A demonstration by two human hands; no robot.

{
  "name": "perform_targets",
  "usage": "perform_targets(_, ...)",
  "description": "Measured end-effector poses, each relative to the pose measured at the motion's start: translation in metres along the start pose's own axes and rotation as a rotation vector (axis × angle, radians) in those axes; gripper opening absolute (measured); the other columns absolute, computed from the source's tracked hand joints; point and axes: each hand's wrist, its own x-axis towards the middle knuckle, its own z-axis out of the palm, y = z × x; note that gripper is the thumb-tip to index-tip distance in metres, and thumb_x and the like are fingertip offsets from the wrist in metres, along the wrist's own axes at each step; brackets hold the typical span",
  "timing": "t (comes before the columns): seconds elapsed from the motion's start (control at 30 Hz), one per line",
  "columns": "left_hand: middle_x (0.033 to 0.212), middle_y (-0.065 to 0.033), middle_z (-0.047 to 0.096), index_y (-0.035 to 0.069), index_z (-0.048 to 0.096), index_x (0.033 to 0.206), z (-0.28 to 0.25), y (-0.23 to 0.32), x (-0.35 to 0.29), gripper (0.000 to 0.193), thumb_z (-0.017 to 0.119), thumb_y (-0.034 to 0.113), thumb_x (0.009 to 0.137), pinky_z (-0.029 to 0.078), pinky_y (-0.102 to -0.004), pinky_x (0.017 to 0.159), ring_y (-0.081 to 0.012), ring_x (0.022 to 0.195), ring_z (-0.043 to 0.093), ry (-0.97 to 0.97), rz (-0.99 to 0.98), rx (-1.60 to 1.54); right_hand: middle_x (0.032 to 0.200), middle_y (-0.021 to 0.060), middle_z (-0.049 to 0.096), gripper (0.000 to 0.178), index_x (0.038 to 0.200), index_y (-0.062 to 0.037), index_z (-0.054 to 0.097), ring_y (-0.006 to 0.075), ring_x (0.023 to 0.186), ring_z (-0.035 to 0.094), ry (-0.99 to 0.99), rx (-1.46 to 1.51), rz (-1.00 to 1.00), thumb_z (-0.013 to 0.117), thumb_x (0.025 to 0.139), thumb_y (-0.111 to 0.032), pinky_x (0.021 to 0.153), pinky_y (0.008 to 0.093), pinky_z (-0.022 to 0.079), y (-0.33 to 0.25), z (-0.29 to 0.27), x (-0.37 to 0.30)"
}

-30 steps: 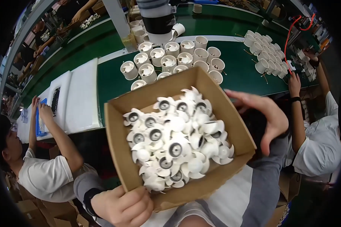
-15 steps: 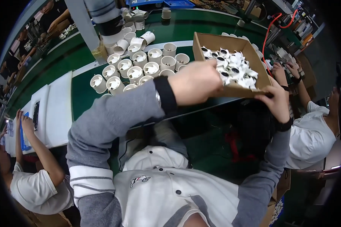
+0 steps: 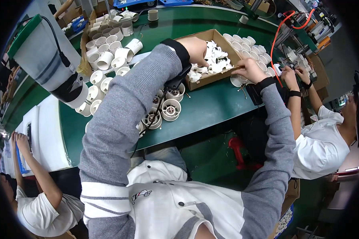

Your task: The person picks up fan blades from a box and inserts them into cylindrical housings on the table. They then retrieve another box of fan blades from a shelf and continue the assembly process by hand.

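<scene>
Green workbench (image 3: pixel 211 104), right hand (image 3: pixel 251 71) gripping cardboard box (image 3: pixel 212 79), left hand (image 3: pixel 194 49) over white fans (image 3: pixel 218 55), grip unclear, shirt emblem (image 3: pixel 141 195)

We list one cardboard box (image 3: pixel 214 77) of white impellers (image 3: pixel 217 59), our left hand (image 3: pixel 194 49) over them, our right hand (image 3: pixel 250 71) at the box's right near corner. We also enter white cups (image 3: pixel 95 94), grouped left and right, on a green table (image 3: pixel 199 109).

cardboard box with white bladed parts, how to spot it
Find the green table at centre. The grey-sleeved left hand reaches into the box, the right hand is at its corner. Unlike the round white cups beside it, it is brown and angular.
</scene>
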Motion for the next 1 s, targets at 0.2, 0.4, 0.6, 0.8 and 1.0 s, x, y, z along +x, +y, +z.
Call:
perform_targets(0.2,0.079,-0.0127,0.064,0.004,0.066,0.073,0.039,-0.04,0.086,0.013,0.065,0.015,0.065,0.048,-0.0363,0.069,-0.0274,0.077,0.061,0.304,0.206,0.089,0.078,0.015,0.061,0.017,0.081,0.0004,0.064,0.0267,0.07,0.06,0.085,0.015,-0.404,0.067,0.066,-0.008,0.066,0.0336,0.048,-0.026,-0.009,0.016)
perform_targets(0.4,0.071,-0.0118,0.063,0.005,0.067,0.074,0.056,-0.033,0.121,0.013,0.062,0.012,0.064,0.048,-0.0371,0.065,-0.0293,0.071,0.061,0.144,0.334,0.068,0.077,0.0127,0.063,0.023,0.082,-0.0054,0.066,0.0302,0.075,0.061,-0.2,-0.427,-0.118,0.067,0.06,-0.014,0.067,0.0382,0.048,-0.022,0.019,0.066)
perform_targets(0.6,0.071,-0.0125,0.063,0.005,0.066,0.072,0.04,-0.037,0.123,0.013,0.06,0.011,0.062,0.048,-0.0384,0.062,-0.0299,0.069,0.061,-0.04,0.389,0.157,0.077,0.0137,0.063,0.024,0.082,-0.0053,0.065,0.0309,0.075,0.06,-0.334,-0.331,-0.149,0.067,0.062,-0.017,0.067,0.0388,0.048,-0.021,0.014,0.076)
perform_targets(0.8,0.069,-0.0144,0.061,0.005,0.065,0.071,0.054,-0.029,0.116,0.012,0.058,0.009,0.062,0.047,-0.0387,0.06,-0.0299,0.068,0.061,0.099,0.446,0.322,0.08,0.0155,0.062,0.027,0.087,-0.0054,0.064,0.0312,0.077,0.06,-0.266,-0.302,-0.09,0.067,0.063,-0.018,0.067,0.0396,0.047,-0.029,0.012,0.073)
perform_targets(1.0,0.068,-0.0154,0.061,0.003,0.064,0.071,0.047,-0.039,0.11,0.013,0.058,0.008,0.061,0.048,-0.0387,0.061,-0.0302,0.068,0.06,0.2,0.446,0.203,0.078,0.0142,0.062,0.023,0.083,-0.0053,0.062,0.0319,0.075,0.059,-0.21,-0.087,-0.101,0.066,0.064,-0.017,0.066,0.0405,0.047,-0.013,0.02,0.082)
